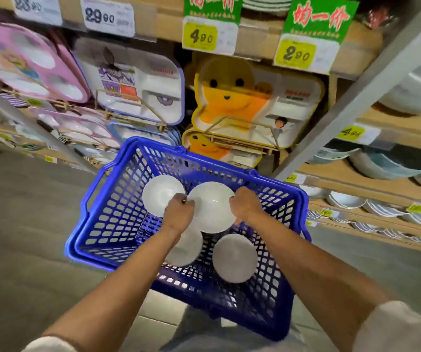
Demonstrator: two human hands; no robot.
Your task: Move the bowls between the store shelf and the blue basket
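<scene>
Fingers of the left hand are curled over the left edge of a white bowl. The fingers of the right hand are curled over its right edge, so both hands grip the bowl between them, inside the blue basket. The bowl's open side faces up. Whether it rests on the basket floor or is held clear of it cannot be told.

Just left of the left fingers, at the gripped bowl's rim, sits a second bowl, also open side up. Nearer the person than the fingers, a third bowl lies partly hidden under the left wrist. Beside it, below the right forearm, is a fourth bowl; which way up these two lie is unclear.

Beyond the fingers, past the basket's far rim, a yellow bear tray hangs on a wire rack. Well to the right of the right fingers, the store shelf carries rows of stacked bowls. High above the fingers, yellow price tags hang from the upper board.
</scene>
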